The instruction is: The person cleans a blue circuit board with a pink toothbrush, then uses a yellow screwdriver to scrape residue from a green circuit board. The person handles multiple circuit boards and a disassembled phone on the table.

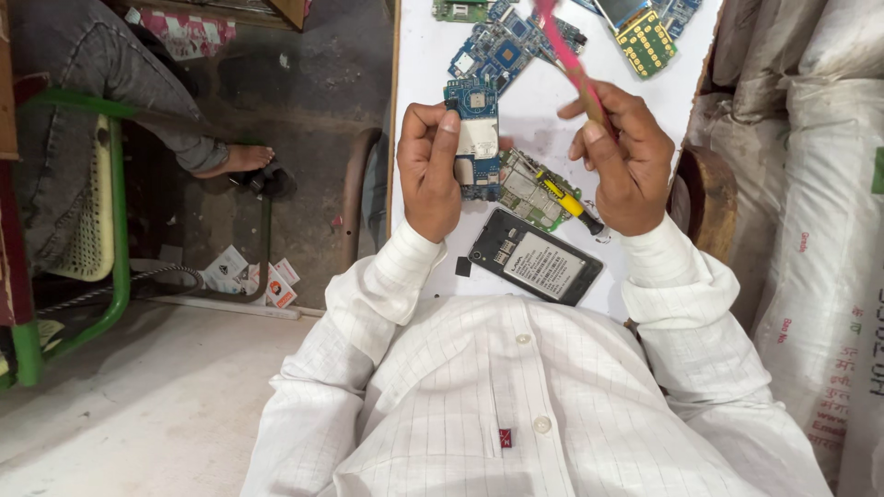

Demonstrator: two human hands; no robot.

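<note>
Board (476, 129), blue and oblong, stands with its long axis running away from the person, gripped along its left edge by the left hand (430, 170). Just nearer, below both hands, a black phone (536, 257) lies on the table (543, 115), tilted. The right hand (623, 156) is closed on a pink tool (569, 63) pointing up-left, away. More boards (516, 41) lie beyond.
</note>
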